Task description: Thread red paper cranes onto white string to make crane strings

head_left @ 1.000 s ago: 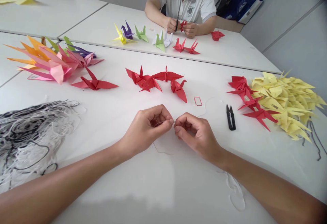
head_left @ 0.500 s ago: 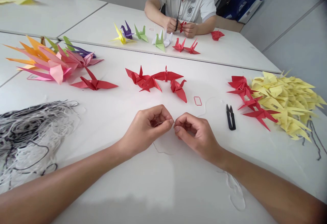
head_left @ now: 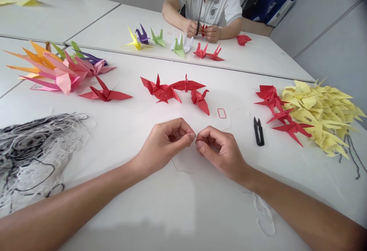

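The left hand [head_left: 168,140], slanting up from lower left, has its grip pinched on a thin thread [head_left: 195,138] near frame centre; just beside it, the right hand [head_left: 219,149], curled, angles in from lower right, grip clamped on that thread.

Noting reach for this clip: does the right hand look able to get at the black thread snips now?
Probably yes: the black thread snips lie to the right of the right hand, with nothing standing between them, though it seems to pinch a thin thread and may need freeing.
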Available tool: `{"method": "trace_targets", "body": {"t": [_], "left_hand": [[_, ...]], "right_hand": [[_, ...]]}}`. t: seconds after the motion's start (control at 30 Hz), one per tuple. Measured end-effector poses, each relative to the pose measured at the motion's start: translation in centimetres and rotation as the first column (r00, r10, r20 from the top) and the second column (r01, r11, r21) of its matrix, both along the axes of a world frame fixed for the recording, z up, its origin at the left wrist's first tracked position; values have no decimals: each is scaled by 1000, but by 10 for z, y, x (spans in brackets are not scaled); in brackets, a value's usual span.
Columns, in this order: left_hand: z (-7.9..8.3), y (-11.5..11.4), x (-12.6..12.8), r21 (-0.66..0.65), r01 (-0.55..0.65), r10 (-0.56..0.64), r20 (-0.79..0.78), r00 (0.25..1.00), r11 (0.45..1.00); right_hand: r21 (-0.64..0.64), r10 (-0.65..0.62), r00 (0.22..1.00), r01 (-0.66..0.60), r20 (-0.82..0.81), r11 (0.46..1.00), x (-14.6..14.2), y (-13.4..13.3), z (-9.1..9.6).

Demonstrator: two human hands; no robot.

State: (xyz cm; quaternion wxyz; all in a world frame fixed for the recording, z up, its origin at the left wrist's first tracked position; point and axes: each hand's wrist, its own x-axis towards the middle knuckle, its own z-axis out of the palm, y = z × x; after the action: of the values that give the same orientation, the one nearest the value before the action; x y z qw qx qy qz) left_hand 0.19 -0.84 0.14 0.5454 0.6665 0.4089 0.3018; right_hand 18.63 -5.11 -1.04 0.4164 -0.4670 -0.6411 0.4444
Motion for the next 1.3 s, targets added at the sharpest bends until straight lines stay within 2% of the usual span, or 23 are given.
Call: {"method": "trace_targets", "body": {"t": [0.5, 0.63, 0.73, 0.8, 0.9, 1.03, 1.2, 1.3], "left_hand": [[5, -1, 0, -27, 8, -8, -7, 1000, 1000], [5, -1, 0, -26, 19, -19, -8, 1000, 999], [4, -2, 1, -18, 52, -52, -18, 998, 999], [3, -2, 1, -17, 68, -68, -33, 997, 998], [2, -1, 1, -9, 79, -80, -59, 995, 997], [0, -1, 0, -5, 87, -87, -75, 993, 996], [-1, -3, 0, -3, 119, -119, -82, 990, 993], [-1, -4, 0, 24, 113, -111, -74, 991, 993]], "right_hand": [[41, -43, 999, 43, 2, 998, 2, -2, -2], [168, -116, 983, 92, 140, 981, 2, -5, -3], [323, -133, 966, 55, 223, 945, 0, -6, -4], [403, -144, 959, 33, 246, 914, -1, -6, -4], [453, -163, 957, 39, 238, 891, -1, -5, -6], [441, -168, 959, 52, 228, 896, 0, -5, -7], [359, -104, 957, 0, 271, 933, 0, -5, -5], [310, -104, 963, 21, 251, 950, 0, -5, -3]]}}
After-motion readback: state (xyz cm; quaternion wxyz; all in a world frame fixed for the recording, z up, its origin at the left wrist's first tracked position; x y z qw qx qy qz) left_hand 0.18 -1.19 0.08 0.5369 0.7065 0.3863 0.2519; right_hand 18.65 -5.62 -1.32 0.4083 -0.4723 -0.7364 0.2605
